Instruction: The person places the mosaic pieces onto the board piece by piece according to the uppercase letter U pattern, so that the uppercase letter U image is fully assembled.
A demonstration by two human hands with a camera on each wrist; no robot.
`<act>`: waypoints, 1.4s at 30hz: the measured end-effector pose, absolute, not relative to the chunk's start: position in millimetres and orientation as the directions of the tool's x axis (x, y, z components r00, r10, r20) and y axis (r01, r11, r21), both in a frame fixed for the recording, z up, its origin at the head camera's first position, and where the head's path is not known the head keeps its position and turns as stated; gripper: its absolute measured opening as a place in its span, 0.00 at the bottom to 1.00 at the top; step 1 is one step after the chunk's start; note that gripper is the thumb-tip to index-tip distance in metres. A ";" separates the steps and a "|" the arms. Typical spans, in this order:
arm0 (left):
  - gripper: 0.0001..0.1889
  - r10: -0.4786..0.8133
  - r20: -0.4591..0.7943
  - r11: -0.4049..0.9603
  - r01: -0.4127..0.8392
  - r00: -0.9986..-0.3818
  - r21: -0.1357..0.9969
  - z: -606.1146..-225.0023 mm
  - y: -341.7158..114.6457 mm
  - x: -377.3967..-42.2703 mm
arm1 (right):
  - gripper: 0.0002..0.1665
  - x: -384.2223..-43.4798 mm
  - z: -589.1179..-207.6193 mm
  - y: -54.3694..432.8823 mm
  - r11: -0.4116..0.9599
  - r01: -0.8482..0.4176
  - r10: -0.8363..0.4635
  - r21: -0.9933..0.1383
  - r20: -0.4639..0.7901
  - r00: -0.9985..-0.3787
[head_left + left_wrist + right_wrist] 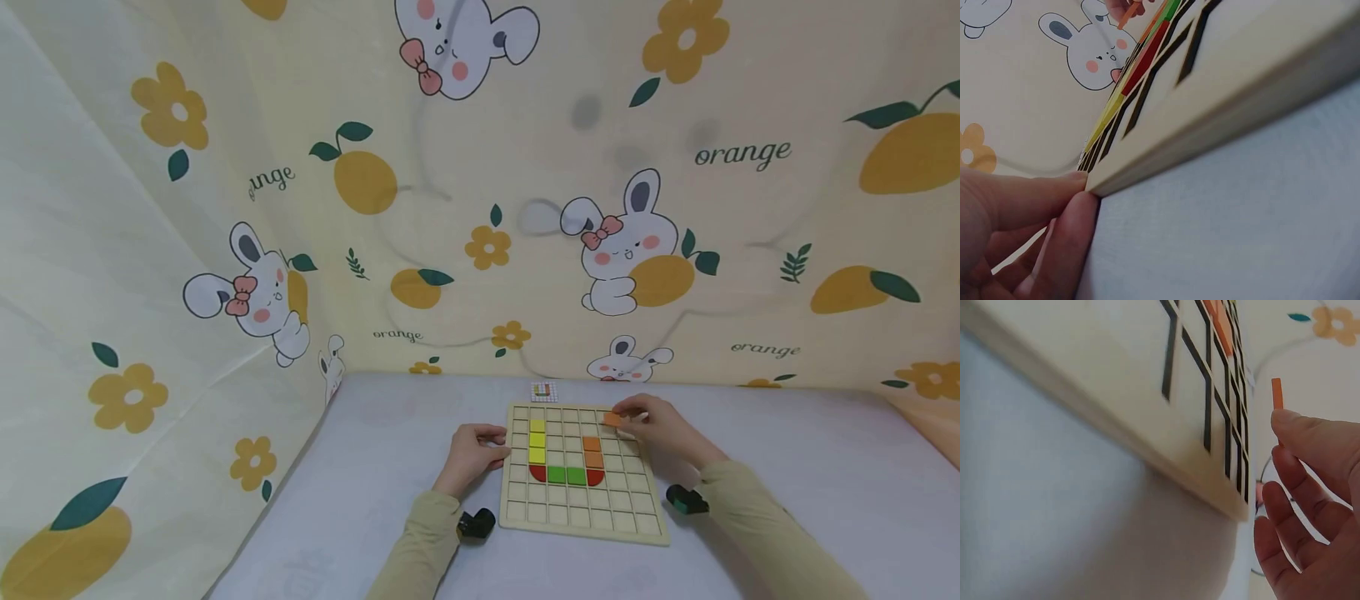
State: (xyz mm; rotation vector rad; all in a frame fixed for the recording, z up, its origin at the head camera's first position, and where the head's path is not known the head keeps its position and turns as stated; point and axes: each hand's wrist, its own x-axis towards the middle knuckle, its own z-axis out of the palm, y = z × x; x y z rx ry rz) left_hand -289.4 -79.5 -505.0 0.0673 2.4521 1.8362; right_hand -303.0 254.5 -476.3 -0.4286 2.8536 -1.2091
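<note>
A light wooden grid board (pixel 562 508) lies on the table. Three yellow tiles (pixel 537 440) form a column in its left part, with a red rounded piece (pixel 537 473) below them. Two green tiles (pixel 566 476) join this to another red rounded piece (pixel 595 477), and two orange tiles (pixel 592 452) stand above that. At the board's left edge, my left hand (pixel 472 457) pinches the rim between thumb and finger. My right hand (pixel 660 427) holds a loose orange tile (pixel 1277 394) by thumb and fingertip, raised over the board's far right part.
Behind the board lies a small card (pixel 543 392) with a coloured grid pattern. A printed curtain (pixel 465 167) hangs behind and to the left of the white table (pixel 352 467). Dark wrist devices sit by the left sleeve (pixel 420 533) and right sleeve (pixel 765 525).
</note>
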 end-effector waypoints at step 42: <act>0.15 0.081 -0.039 0.284 -0.014 -0.996 0.959 -505.0 -79.5 -289.4 | 0.13 -309.0 -485.5 220.9 0.638 -0.293 -0.331 -0.712 0.090 -0.939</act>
